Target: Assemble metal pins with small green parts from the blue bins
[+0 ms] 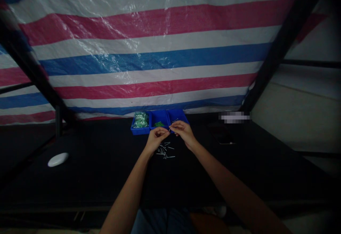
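Together, left hand (156, 137) and right hand (184, 131) pinch a pin (169, 129), partly hiding blue bins (159, 117); loose pins (162, 151) lie nearer.

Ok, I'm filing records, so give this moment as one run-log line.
left hand, right hand: meeting at thin silvery metal piece; black tabletop: loose silvery metal pieces; beyond hands: blue plastic compartments in a row

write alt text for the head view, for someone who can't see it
A person's left hand and right hand meet over a black table, holding a small thin piece between them. Loose thin pieces lie scattered just nearer the person, and three blue bins stand beyond the hands, with a striped sheet behind.
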A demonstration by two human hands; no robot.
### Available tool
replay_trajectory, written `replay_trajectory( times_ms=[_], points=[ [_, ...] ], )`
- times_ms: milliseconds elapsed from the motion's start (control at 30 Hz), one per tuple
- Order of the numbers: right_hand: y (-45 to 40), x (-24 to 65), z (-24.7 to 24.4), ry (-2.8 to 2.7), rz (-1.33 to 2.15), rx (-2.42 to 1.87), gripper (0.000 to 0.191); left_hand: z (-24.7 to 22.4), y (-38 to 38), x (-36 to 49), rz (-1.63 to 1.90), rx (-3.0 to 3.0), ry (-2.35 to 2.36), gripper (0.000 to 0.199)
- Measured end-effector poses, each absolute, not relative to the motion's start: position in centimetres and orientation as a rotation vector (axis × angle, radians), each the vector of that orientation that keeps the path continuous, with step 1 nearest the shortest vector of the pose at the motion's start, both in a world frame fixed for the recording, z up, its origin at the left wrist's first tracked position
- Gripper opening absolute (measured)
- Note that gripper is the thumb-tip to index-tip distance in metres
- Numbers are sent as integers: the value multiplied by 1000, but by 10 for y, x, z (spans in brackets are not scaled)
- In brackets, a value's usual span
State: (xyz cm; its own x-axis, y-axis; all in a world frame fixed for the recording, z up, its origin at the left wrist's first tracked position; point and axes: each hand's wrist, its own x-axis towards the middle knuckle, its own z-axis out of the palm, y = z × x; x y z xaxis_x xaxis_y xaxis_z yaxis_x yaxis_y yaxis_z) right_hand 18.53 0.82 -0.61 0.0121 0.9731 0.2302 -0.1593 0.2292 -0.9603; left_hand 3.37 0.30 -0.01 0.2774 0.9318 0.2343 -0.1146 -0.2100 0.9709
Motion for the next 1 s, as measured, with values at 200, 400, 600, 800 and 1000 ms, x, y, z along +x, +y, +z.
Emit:
replay_trajectory(
  times_ms=[200, 400, 600, 800, 1000],
  points=[
    [1, 185, 3, -1204, 1196, -882, 28, -4, 5, 33, 1196, 1452, 810, 23],
    [3, 187, -1, -1331, 1132, -887, 23, -8, 9, 30, 1219, 1503, 853, 23],
    [7, 188, -5, -1553, 964, -933, 22, -15, 13, 27, 1205, 1723, 962, 22],
    [16, 201, -6, -1536, 788, -991, 23, -2, 4, 21, 1158, 2041, 1169, 22],
    [29, 230, -9, -1497, 538, -1176, 30, 8, -3, 15, 1037, 2247, 1240, 18]
  ],
)
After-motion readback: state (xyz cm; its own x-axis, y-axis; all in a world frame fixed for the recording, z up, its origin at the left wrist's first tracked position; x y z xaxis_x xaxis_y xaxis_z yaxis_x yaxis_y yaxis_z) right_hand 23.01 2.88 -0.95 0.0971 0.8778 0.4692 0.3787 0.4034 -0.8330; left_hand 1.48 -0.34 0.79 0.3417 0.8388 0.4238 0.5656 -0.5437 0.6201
